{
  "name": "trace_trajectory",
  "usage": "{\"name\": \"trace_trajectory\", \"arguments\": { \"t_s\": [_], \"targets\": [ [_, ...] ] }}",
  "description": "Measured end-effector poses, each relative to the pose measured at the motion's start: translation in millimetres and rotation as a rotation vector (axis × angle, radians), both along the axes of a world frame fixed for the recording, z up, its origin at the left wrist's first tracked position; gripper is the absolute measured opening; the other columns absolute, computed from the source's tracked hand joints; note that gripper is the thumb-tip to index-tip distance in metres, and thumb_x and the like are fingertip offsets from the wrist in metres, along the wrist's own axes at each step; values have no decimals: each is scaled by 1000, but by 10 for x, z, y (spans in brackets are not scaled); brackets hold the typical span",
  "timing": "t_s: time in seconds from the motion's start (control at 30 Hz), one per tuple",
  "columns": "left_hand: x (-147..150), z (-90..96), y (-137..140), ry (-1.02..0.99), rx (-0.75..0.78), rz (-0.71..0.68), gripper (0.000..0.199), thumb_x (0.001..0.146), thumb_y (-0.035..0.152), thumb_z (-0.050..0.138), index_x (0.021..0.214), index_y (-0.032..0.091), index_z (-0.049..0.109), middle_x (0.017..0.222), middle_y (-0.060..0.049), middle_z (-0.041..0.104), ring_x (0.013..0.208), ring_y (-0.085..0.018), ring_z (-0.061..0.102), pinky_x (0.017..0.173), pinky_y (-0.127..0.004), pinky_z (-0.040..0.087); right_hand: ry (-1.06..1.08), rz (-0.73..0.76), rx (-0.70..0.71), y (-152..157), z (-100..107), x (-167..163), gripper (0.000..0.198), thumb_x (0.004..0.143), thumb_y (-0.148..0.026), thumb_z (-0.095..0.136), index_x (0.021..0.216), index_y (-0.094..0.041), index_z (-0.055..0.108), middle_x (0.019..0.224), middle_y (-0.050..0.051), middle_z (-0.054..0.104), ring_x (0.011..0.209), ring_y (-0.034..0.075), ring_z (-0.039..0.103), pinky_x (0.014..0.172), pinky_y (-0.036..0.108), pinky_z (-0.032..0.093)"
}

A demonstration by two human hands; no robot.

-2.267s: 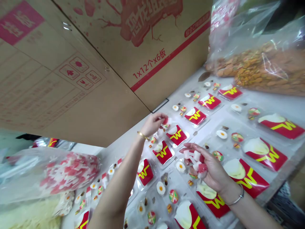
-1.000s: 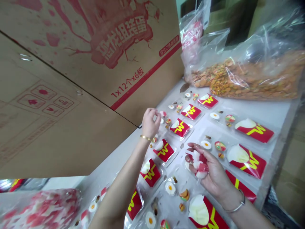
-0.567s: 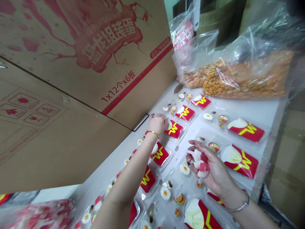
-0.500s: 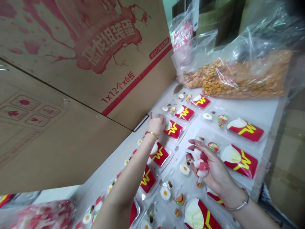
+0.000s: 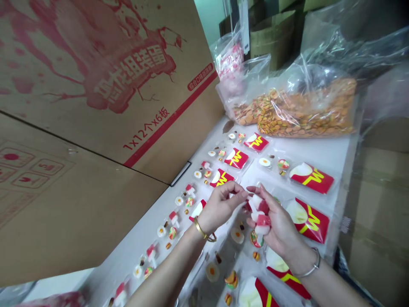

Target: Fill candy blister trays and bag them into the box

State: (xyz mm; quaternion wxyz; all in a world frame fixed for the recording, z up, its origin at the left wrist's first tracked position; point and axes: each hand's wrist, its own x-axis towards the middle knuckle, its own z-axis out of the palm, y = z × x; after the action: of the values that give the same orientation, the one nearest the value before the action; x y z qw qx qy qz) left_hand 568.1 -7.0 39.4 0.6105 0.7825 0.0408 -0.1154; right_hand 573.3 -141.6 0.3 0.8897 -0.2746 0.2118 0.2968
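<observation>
While the right hand [image 5: 283,232] cups them above the white table [image 5: 335,151], palm up, fingers curled round, the red-and-white popsicle charms [image 5: 262,221] bunch together, one white stick [image 5: 252,205] slanting far-left, other axes hard to read. Now the left hand [image 5: 225,204], palm down, fingertips at that stick; can't tell whether they're pinching! Farther off, a clear bag [image 5: 305,87] bulges with orange pieces [image 5: 303,119].

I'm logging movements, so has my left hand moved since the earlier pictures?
Yes, your left hand moved away from the cardboard box, toward your right hand.
</observation>
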Motion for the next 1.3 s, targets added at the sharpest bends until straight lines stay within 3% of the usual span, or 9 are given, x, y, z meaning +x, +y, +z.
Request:
{"name": "trace_trajectory", "arguments": {
  "t_s": [0.1,0.23,0.4,0.5,0.73,0.9,1.0,1.13,1.3],
  "targets": [
    [358,-45,183,-192,139,166,24,86,39,57,80,15,58,78,-3,63,70,-12,55,66,-24,43,74,48,113,-84,2,30,27,83,-44,64,96,-20,62,76,1,60,57,12,56,39,18,39],
    [1074,-154,565,-536,742,336,19,90,30,49,79,17,56,84,-3,64,76,-14,56,73,-26,43,241,-28,193,-193,21,47,23,86,-39,60,90,-16,61,79,6,61,69,16,61,43,16,41],
    [1733,-437,740,-337,1373,26,22,94,21,37,95,14,58,101,-12,64,88,-21,62,78,-31,45,310,-119,190,-270,68,72,23,85,-37,61,93,-15,61,86,8,62,73,19,62,44,19,43],
    [1848,-594,708,-259,1479,-81,22,92,19,39,99,13,59,102,-14,64,92,-24,63,81,-33,45,279,-145,158,-299,47,127,24,85,-37,61,92,-14,62,82,7,61,67,18,60,43,19,42],
    [1795,-580,664,-283,1317,-74,26,94,27,40,98,16,63,97,-11,69,93,-22,64,105,-44,36,246,-238,133,-347,10,311,24,90,-37,54,87,-14,60,78,6,61,63,16,60,47,21,45],
    [1246,-139,185,-481,607,-383,35,88,40,55,118,21,59,124,-10,59,114,-21,56,103,-38,41,216,-250,144,-319,12,371,24,93,-36,50,89,-14,60,76,5,62,62,15,60,47,21,46],
    [818,68,-180,-397,385,-580,32,80,41,67,105,22,65,122,-9,59,113,-22,55,100,-37,43,198,-274,192,-279,12,364,23,95,-32,47,91,-15,61,77,3,63,60,12,58,48,20,47],
    [615,132,-401,-221,169,-421,19,87,35,58,85,17,62,96,-6,64,87,-15,61,80,-28,49,192,-285,192,-279,34,332,15,92,-28,51,91,-17,62,76,1,62,59,12,57,49,21,49],
    [1132,76,-228,-354,193,-12,23,88,38,55,79,17,53,70,1,57,61,-9,51,59,-21,42,220,-171,201,-369,59,303,18,86,-33,60,90,-16,61,79,3,61,59,13,55,40,17,39]
  ]
}}
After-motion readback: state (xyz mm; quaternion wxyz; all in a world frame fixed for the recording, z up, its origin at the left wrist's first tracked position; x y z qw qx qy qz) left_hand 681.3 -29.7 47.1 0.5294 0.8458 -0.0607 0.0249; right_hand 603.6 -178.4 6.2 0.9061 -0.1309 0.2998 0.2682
